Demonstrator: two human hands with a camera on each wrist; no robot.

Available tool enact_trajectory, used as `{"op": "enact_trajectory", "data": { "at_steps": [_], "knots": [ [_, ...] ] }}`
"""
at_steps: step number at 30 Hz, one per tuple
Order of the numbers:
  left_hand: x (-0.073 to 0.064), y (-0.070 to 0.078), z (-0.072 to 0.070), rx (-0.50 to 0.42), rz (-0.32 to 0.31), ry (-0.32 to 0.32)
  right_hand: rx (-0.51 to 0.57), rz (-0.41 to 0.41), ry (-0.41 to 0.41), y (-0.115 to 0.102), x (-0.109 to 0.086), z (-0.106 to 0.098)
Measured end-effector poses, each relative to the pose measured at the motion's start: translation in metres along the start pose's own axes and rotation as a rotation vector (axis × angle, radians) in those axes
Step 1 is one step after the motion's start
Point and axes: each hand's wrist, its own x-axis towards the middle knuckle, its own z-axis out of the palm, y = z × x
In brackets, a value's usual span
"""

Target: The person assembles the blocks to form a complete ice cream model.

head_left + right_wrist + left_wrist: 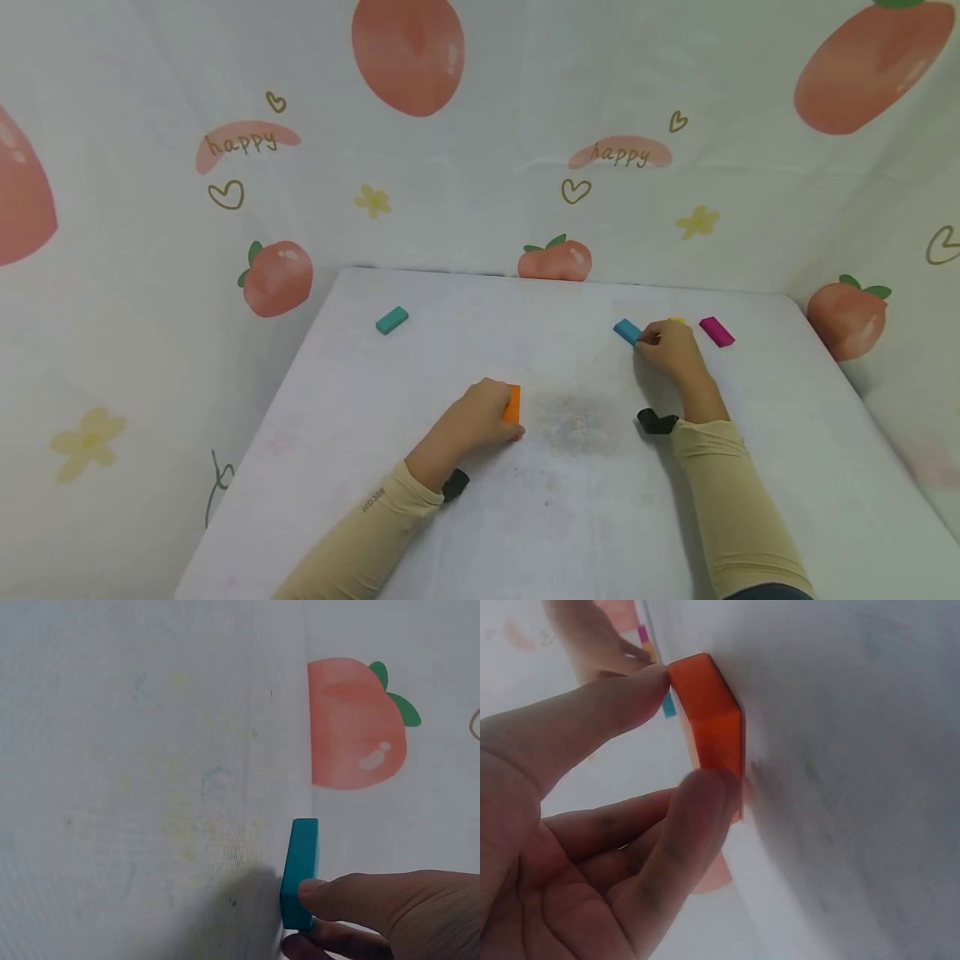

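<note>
An orange rectangular block [513, 405] stands on the white table, and my left hand [483, 414] pinches it. In the left wrist view the thumb and a finger hold opposite ends of that orange block [714, 712], close to the tabletop. Farther back on the right, my right hand [670, 348] grips the near end of a blue block [627, 331]. Seen from the right wrist, the thumb lies on the blue block [301, 862], with fingers on its other side. Just behind the right hand shows a bit of a yellow block [677, 320], mostly hidden.
A magenta block [717, 332] lies right of the right hand. One teal block [392, 320] sits at the table's back left. Grey smudges mark the white table [337, 392] between the hands. A printed curtain [465, 200] hangs behind the far edge.
</note>
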Motion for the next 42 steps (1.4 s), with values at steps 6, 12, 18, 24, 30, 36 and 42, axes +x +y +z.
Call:
{"op": "enact_trajectory", "data": {
  "at_steps": [6, 12, 18, 24, 30, 36, 42],
  "knots": [
    [0.001, 0.001, -0.009, 0.061, 0.052, 0.055, -0.006, 0.003, -0.031, -0.008, 0.002, 0.006],
    [0.018, 0.0, -0.023, 0.086, 0.144, 0.098, -0.021, -0.052, -0.053, -0.019, 0.004, 0.01],
    [0.059, 0.007, -0.033, 0.039, 0.261, 0.027, -0.009, -0.062, -0.1, -0.029, 0.003, 0.019],
    [0.108, 0.019, -0.023, 0.116, 0.372, -0.024, 0.017, -0.124, -0.105, -0.039, -0.001, 0.031],
    [0.147, 0.024, 0.0, 0.224, 0.391, -0.043, 0.03, -0.176, -0.119, -0.05, -0.008, 0.041],
    [0.158, 0.026, 0.005, 0.292, 0.349, -0.063, 0.016, -0.231, -0.114, -0.055, -0.01, 0.046],
    [0.16, 0.028, -0.004, 0.331, 0.333, -0.071, 0.017, -0.267, -0.097, -0.064, -0.009, 0.043]
  ]
}}
